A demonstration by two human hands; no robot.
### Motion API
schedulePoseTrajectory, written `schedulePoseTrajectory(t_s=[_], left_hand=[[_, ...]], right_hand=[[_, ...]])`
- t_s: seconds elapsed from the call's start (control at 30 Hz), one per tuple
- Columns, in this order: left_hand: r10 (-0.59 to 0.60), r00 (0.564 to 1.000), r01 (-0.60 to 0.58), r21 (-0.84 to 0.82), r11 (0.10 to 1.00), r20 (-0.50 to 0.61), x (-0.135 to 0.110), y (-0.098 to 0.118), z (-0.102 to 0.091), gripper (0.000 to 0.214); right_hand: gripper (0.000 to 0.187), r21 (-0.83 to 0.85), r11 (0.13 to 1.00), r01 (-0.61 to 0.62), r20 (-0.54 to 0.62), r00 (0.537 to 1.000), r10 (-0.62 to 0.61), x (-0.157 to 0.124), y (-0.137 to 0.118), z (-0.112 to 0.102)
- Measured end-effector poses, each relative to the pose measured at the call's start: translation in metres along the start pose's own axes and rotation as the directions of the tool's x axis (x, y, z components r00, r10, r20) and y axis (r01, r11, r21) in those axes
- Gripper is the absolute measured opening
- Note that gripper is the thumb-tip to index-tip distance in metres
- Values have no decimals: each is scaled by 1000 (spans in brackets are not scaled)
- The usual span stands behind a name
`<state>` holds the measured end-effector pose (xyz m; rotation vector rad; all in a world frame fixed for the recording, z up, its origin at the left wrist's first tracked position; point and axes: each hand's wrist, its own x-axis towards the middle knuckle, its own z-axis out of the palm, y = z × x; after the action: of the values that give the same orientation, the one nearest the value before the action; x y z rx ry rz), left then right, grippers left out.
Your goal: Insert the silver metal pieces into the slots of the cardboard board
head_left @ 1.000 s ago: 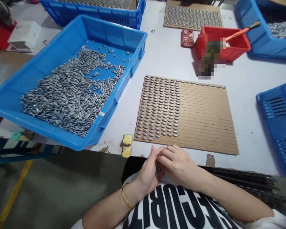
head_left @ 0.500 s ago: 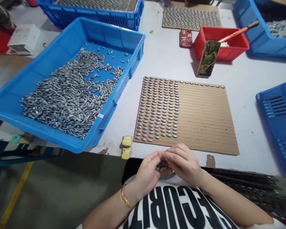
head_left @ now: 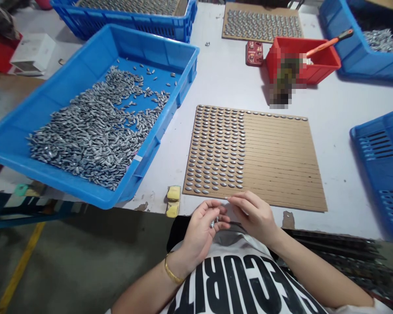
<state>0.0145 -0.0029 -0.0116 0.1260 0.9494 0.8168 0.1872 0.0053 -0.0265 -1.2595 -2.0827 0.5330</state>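
My left hand point(head_left: 201, 231) is curled around several small grey spindle-shaped metal pieces point(head_left: 212, 223), partly hidden by the fingers. Close beside it, my right hand point(head_left: 253, 216) has its fingers drawn together at the near edge of the cardboard sheet point(head_left: 281, 165); whatever is at the fingertips is too small to make out. Rows of the same metal pieces point(head_left: 218, 148) cover the sheet's left part, and a single row runs along its far edge. Ridged lines cross the bare cardboard on the right.
A blue tray point(head_left: 153, 150) with a heap of metal pieces stands at left. Yellow foam pads point(head_left: 173, 201) sit on the table's near edge. Beyond the sheet are a red bin point(head_left: 321, 72), a pixelated upright object point(head_left: 284, 80) and a filled cardboard sheet point(head_left: 262, 24). A blue crate point(head_left: 380, 165) stands right.
My hands have come apart slightly. The right fingers have moved forward to the sheet's near edge, and the left hand has loosened, showing pieces inside. The rows look the same.
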Motion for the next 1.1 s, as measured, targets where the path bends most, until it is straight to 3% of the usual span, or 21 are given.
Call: schedulePoseTrajectory(t_s=[0.17, 0.4, 0.87, 1.1], left_hand=[[14, 999, -17, -95, 995, -33, -6, 3, -2, 28], [-71, 997, 68, -80, 994, -31, -7, 3, -2, 12], [-66, 996, 56, -150, 987, -66, -5, 5, -2, 31], [-37, 998, 30, -119, 992, -54, -7, 5, 0, 14]], right_hand=[[31, -206, 972, 109, 29, 994, -105, 4, 21, 16], [24, -315, 938, 146, 82, 989, -127, 12, 19, 18], [32, -316, 940, 129, 119, 988, -96, 11, 21, 16], [30, -321, 941, 110, 111, 991, -78, 12, 21, 17]])
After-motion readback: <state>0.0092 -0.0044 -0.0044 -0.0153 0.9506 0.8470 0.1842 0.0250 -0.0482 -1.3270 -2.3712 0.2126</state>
